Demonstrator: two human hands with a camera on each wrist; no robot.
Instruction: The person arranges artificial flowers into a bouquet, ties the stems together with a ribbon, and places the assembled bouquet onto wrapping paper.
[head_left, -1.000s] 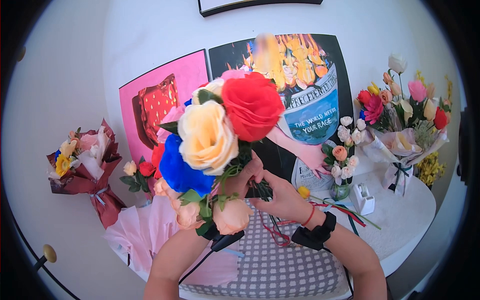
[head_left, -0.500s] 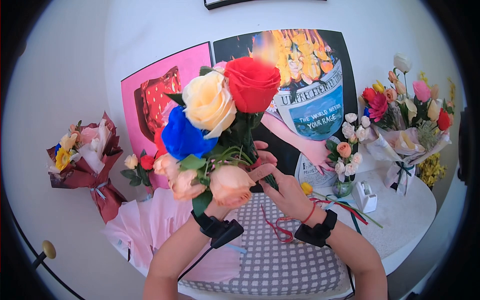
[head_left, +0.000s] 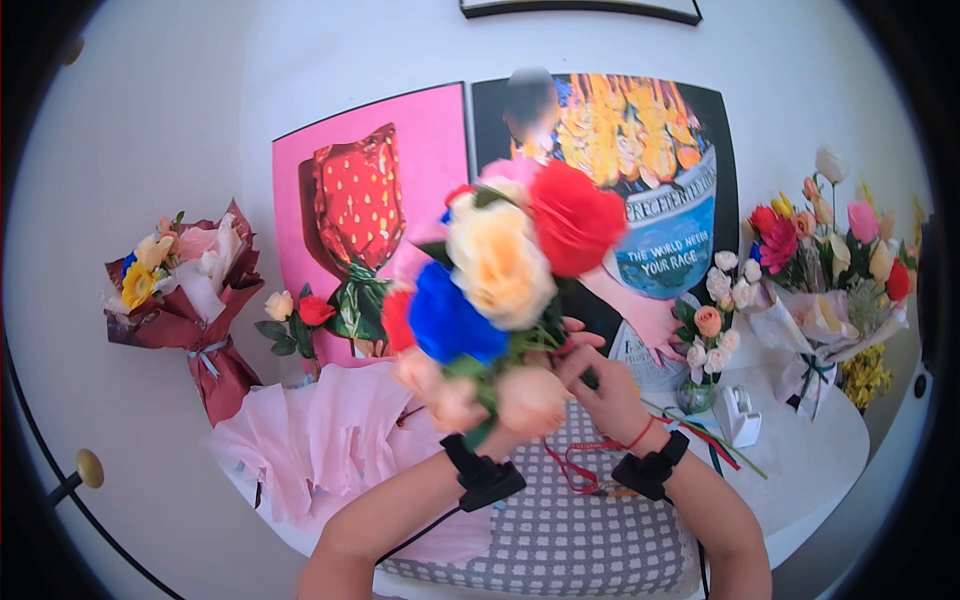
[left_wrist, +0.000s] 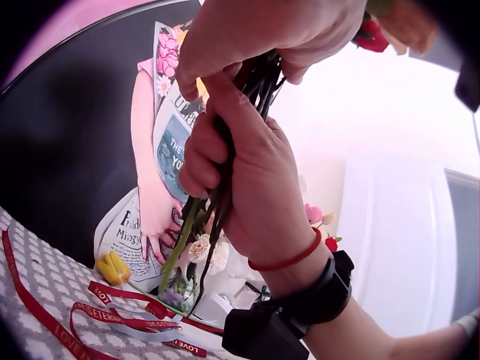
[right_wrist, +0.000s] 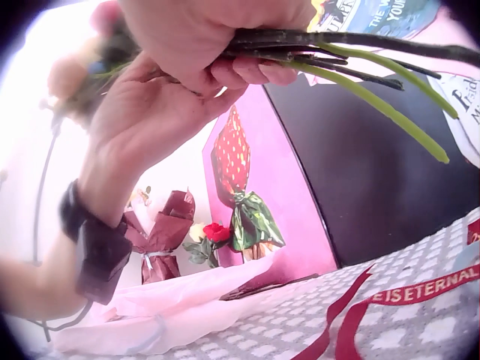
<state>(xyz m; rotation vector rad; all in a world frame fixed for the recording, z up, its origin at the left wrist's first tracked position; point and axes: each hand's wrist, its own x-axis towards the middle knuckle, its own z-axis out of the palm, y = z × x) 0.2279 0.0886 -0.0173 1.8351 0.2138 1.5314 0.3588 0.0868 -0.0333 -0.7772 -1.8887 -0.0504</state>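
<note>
Both hands hold a bouquet of cloth-like flowers upright over the table. Its heads include a red rose [head_left: 574, 218], a cream rose [head_left: 498, 262], a blue flower [head_left: 452, 318] and peach roses [head_left: 545, 400]. My left hand [left_wrist: 274, 30] grips the stems just under the heads, mostly hidden by blooms in the head view. Right below it, touching it, my right hand [head_left: 612, 395] curls its fingers round the dark stems [left_wrist: 217, 199]. In the right wrist view, green and dark stem ends [right_wrist: 390, 112] stick out past the right hand [right_wrist: 217, 34].
Pink wrapping paper [head_left: 320, 440] lies left on the checked cloth [head_left: 590, 540]. A red printed ribbon [head_left: 580, 475] and a white tape dispenser [head_left: 740, 415] are to the right. Wrapped bouquets stand at left [head_left: 215, 310] and right [head_left: 820, 310]. Two posters lean behind.
The head view has swung left, so the scene sits further right. The bouquet has shifted a little right with both hands. My right hand's fingers are now more tightly curled on the stems.
</note>
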